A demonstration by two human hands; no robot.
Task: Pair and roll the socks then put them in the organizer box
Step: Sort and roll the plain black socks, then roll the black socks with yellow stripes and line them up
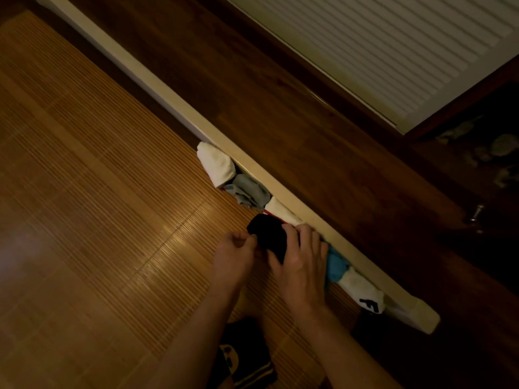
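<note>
Both hands hold the black sock roll (266, 234) near the cream rail (179, 105). My left hand (236, 254) pinches its 8 o'clock edge and my right hand (300, 256) wraps it from 4 o'clock. Along the rail lie a white roll (214, 164), grey roll (250, 192) and red-striped roll (280, 213) toward 11 o'clock, and a blue roll (335, 265) and lettered roll (362, 290) toward 4. A patterned sock (244, 357) at 6 o'clock appears unrolled. I cannot tell whether the rail is the organizer box. Judgement: mostly done.
</note>
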